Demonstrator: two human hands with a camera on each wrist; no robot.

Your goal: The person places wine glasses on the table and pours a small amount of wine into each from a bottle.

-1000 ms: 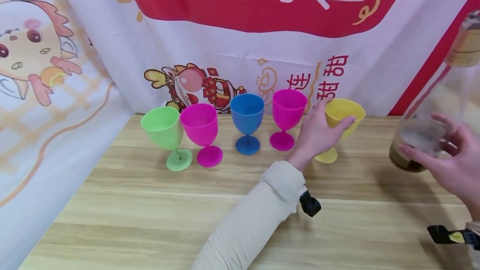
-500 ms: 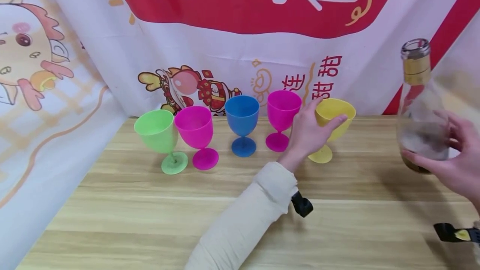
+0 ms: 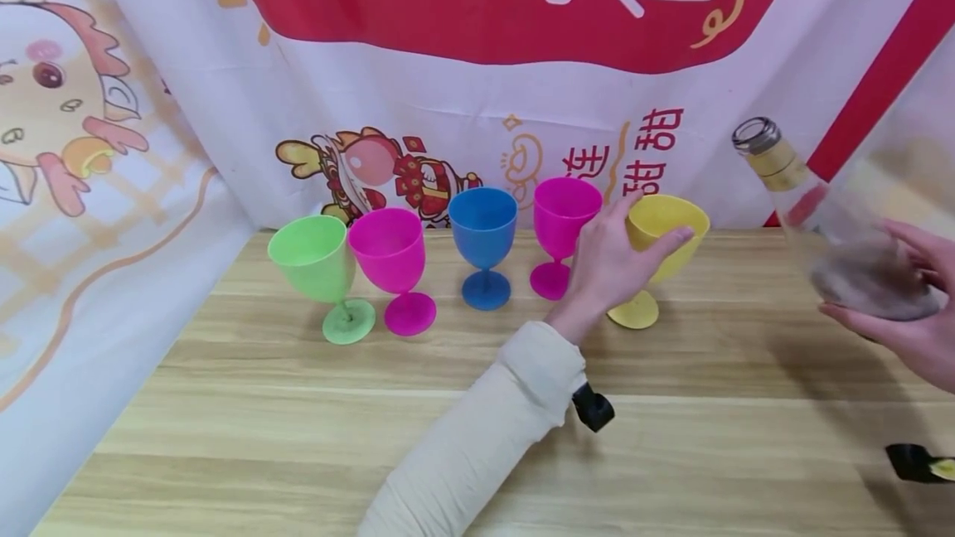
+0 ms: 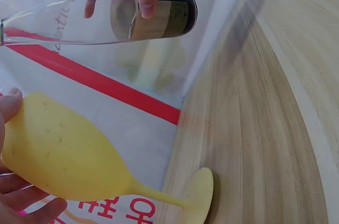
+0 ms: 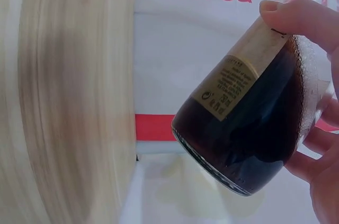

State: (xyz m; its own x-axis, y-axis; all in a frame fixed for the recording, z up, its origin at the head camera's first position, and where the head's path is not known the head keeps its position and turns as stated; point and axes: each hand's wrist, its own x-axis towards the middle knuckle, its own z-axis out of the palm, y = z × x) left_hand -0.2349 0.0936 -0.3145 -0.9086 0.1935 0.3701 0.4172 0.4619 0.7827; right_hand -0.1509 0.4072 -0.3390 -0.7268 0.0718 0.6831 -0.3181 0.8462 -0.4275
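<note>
My left hand (image 3: 608,259) holds the bowl of a yellow plastic goblet (image 4: 69,152), thumb on one side and fingers on the other. The goblet's foot (image 3: 634,311) is at the tabletop. To its right, my right hand (image 3: 913,334) grips a clear glass bottle (image 3: 843,239) low on its body, above the table. The bottle leans left, its open mouth (image 3: 757,135) up and to the right of the yellow goblet, apart from it. Dark liquid (image 5: 265,123) lies in the bottle's lower part, under a label (image 5: 228,83).
Left of the yellow goblet stand a magenta goblet (image 3: 567,201), a blue goblet (image 3: 483,230), another magenta goblet (image 3: 388,251) and a light green goblet (image 3: 313,259), in a row on the wooden table (image 3: 298,437). A printed cloth (image 3: 448,106) hangs behind them.
The bottle has swung from leaning right, through upright, to leaning left, bringing its mouth nearer the yellow goblet. My left hand keeps its hold on the goblet. The head view shifted slightly.
</note>
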